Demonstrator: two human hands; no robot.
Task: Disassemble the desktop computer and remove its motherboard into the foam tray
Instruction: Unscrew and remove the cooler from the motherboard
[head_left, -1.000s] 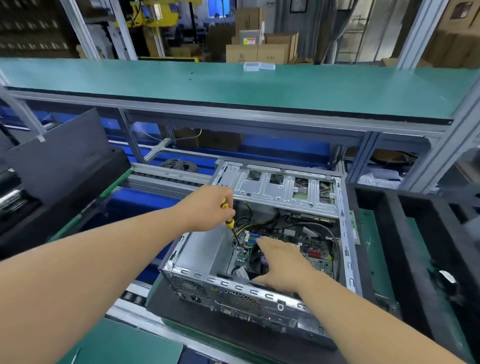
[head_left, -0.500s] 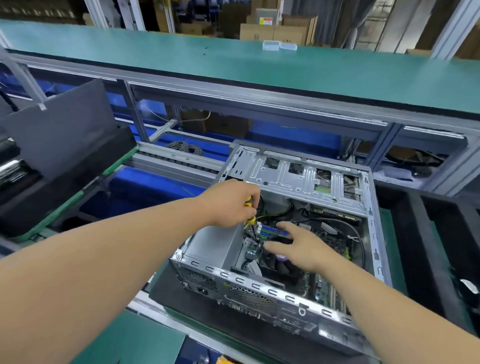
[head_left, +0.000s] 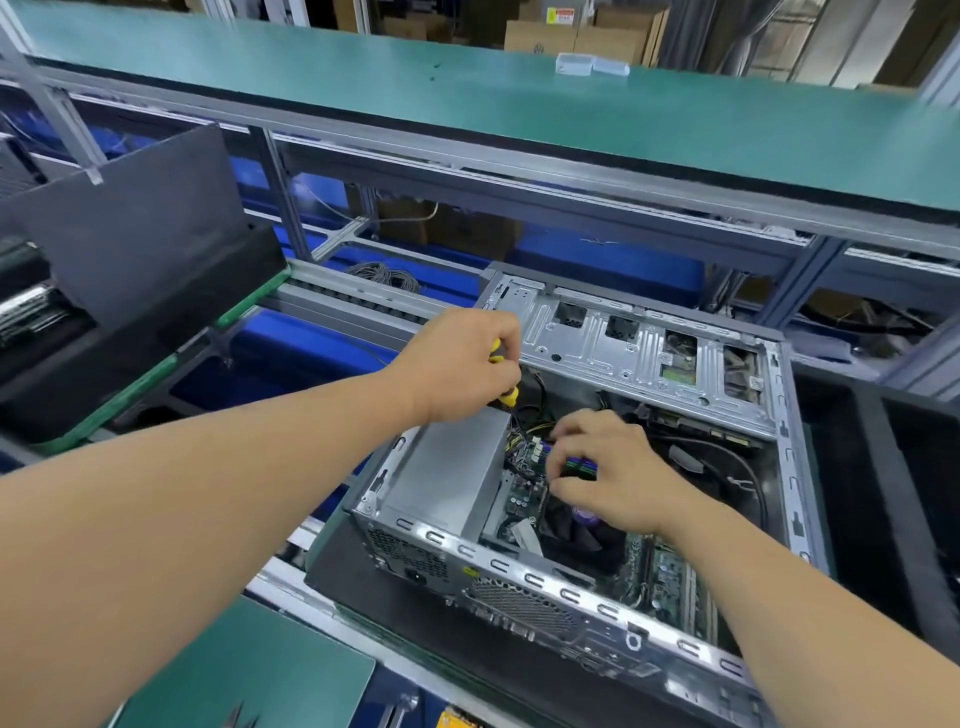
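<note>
An open desktop computer case (head_left: 639, 343) lies on its side on a black mat. Inside it I see the green motherboard (head_left: 670, 566), a black CPU fan (head_left: 582, 535) and a grey power supply (head_left: 447, 473). My left hand (head_left: 457, 364) grips a yellow-handled screwdriver (head_left: 510, 395) above the power supply's far corner, tip pointing down into the cables. My right hand (head_left: 613, 473) reaches inside the case with fingers curled over the memory slot area near the fan; what it holds is hidden. A black foam tray (head_left: 883, 467) stands right of the case.
A green shelf (head_left: 519, 104) spans overhead at the back with small clear boxes (head_left: 592, 65) on it. A dark panel (head_left: 135, 223) leans at left over another black tray. A roller conveyor (head_left: 358, 296) and blue bins lie behind the case. A green mat (head_left: 249, 670) is near me.
My right hand has moved from the fan area forward to the memory slots and curled its fingers. My head has tilted down and closer. My left hand keeps the screwdriver in place.
</note>
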